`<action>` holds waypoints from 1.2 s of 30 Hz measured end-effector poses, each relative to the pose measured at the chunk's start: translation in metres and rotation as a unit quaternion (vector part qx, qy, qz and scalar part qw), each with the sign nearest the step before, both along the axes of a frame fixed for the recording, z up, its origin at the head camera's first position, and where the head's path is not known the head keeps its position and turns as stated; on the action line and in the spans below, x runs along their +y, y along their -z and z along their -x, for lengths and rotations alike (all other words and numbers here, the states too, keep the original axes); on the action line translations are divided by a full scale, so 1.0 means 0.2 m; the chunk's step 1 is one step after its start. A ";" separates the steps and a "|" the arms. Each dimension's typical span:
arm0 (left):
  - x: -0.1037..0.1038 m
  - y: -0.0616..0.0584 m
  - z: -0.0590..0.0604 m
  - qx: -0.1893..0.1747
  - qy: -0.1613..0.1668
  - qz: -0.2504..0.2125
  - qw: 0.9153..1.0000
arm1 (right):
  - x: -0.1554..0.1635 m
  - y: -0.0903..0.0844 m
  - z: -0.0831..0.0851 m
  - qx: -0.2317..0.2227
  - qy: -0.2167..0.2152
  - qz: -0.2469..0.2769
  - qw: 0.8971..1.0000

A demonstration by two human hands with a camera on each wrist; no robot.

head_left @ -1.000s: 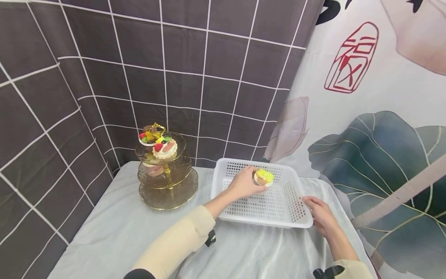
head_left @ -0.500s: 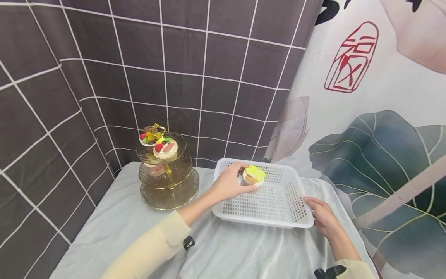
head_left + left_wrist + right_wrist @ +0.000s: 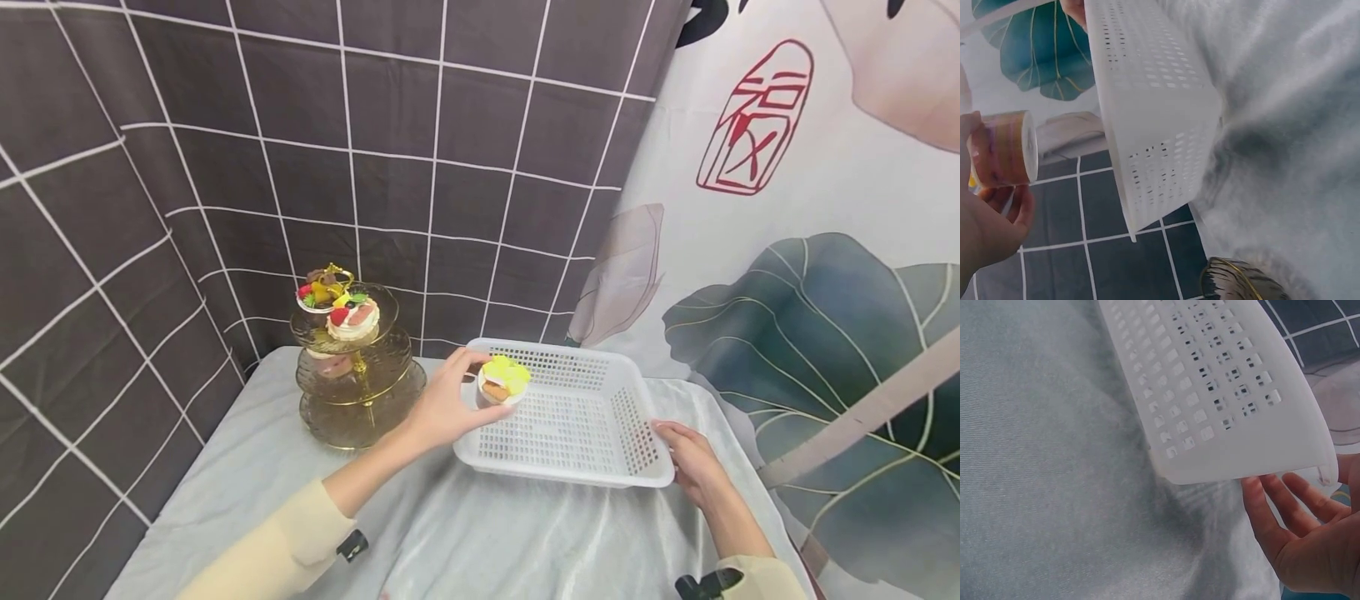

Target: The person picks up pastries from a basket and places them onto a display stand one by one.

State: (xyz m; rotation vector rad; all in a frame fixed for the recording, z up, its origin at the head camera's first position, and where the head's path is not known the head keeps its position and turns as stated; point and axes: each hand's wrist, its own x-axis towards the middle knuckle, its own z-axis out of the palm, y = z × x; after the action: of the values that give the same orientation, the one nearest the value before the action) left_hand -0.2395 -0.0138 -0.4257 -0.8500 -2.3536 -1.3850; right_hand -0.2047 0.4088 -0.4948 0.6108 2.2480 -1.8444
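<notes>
My left hand point(image 3: 442, 404) grips a cupcake point(image 3: 504, 383) with bright yellow topping, thumb and fingers around its sides, over the left end of a white plastic basket point(image 3: 577, 475). In the left wrist view the cup point(image 3: 1007, 150) shows a brown wrapped side and a pale base. At the basket's right end, my right hand point(image 3: 693, 462) holds the rim. Its fingers point(image 3: 1266, 512) reach beneath the rim against the end wall in the right wrist view, while the thumb is mostly out of sight there. The basket's perforated floor shows nothing lying on it.
A three-tier cake stand point(image 3: 363, 417) of amber glass with gold trim stands left of the basket. Two fruit-topped desserts point(image 3: 352, 321) sit on its top tier, and a pink one point(image 3: 330, 364) on the middle tier. A pale cloth point(image 3: 525, 542) covers the table; dark gridded fabric hangs behind.
My left hand has moved left with the cupcake, from over the basket's middle to its left rim. The right hand and the basket have stayed in place.
</notes>
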 end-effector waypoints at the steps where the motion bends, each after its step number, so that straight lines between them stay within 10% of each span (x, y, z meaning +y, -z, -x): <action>1: -0.01 0.00 0.00 0.003 -0.003 -0.004 1.000 | 0.00 0.00 0.00 0.000 0.002 0.002 1.000; 14: -0.09 0.01 -0.04 -0.027 -0.094 -0.035 0.995 | 0.00 0.00 -0.02 0.011 0.001 -0.012 1.000; 36: -0.29 0.08 -0.10 -0.080 -0.254 -0.060 0.962 | -0.01 0.01 -0.02 0.014 0.002 -0.008 1.000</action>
State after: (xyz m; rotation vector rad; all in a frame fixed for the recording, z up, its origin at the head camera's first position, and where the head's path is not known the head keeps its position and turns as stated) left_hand -0.2191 -0.0712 -0.4426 -0.0811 -2.3385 -1.3861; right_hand -0.2010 0.4066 -0.4966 0.5965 2.2814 -1.8502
